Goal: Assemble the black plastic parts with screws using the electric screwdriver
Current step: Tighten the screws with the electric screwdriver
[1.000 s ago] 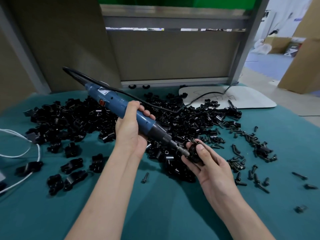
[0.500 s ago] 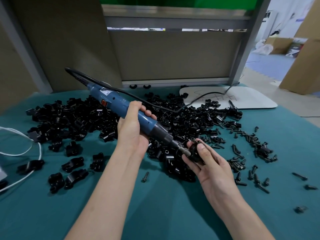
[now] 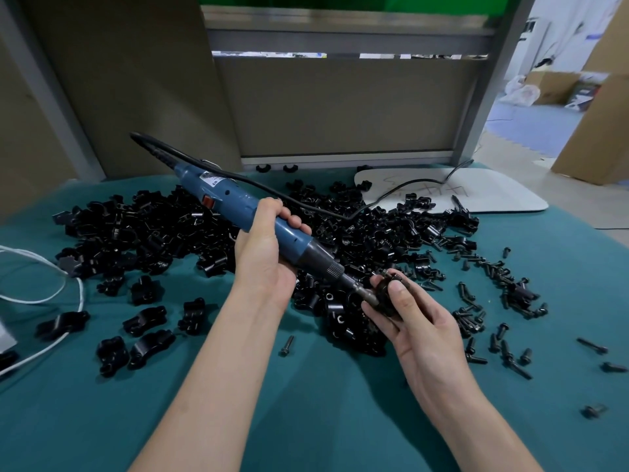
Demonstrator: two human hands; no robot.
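left hand [image 3: 265,264] wraps the blue electric screwdriver [image 3: 245,206] at mid-body, fingers curled right round the barrel, tool slanted down to the right so the bit meets the work head on. right hand [image 3: 415,321] pinches a black plastic part [image 3: 388,294], thumb on top, fingers cupped beneath, held just above the heap. that grip looks meant to brace it against the bit's push and twist. the tip touches the part; the screw itself is hidden, so i can't tell how deep it sits. my read: mid-drive on this piece. the heap of loose black parts [image 3: 153,233] spreads behind on the teal cloth [image 3: 306,420], within easy reach. loose screws [image 3: 493,277] scatter to the right, near the holding hand. a few joined-looking pieces [image 3: 146,321] sit apart at left, likely the finished lot.
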